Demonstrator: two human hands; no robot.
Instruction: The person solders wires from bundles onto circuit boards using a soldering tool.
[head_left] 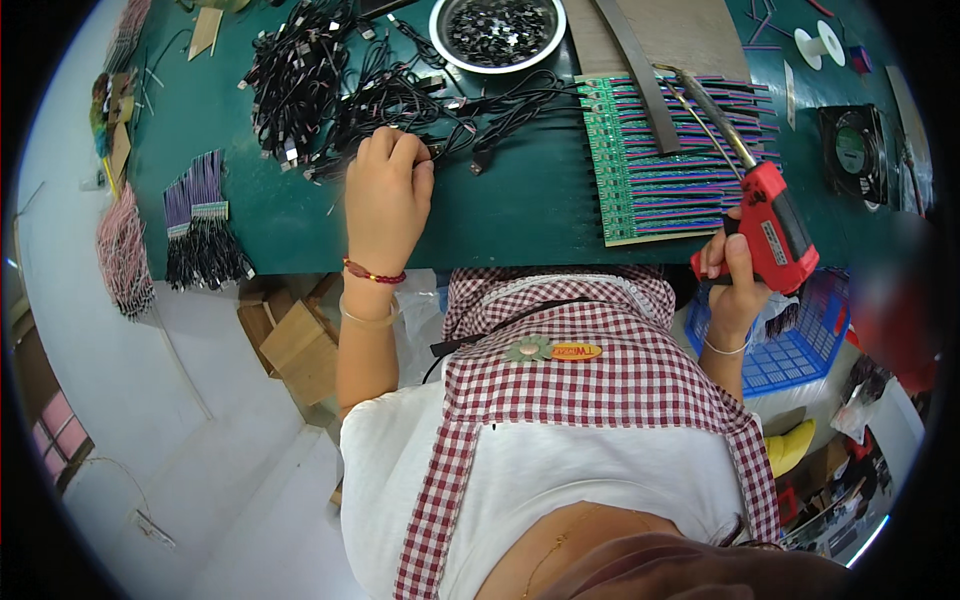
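Note:
My right hand (733, 278) is wrapped round the grip of a red and black soldering gun (778, 230). The gun's long metal tip points up and left, over a panel of small green circuit boards (612, 170). Rows of thin purple, pink and black wires run out from the boards' right side. At the near edge of a heap of black cables (390, 110) is my left hand (388, 190), its fingers curled closed. Whatever those fingers hold, if anything, is hidden by the hand. Several of the cables show small metal plugs.
A metal bowl (497, 35) of small dark parts stands at the back. A dark flat strip (640, 80) lies across the board panel. To the right are a small black fan (855, 153) and a white spool (820, 45). Wire bundles (205, 225) lie at the left; a blue crate (800, 355) sits below.

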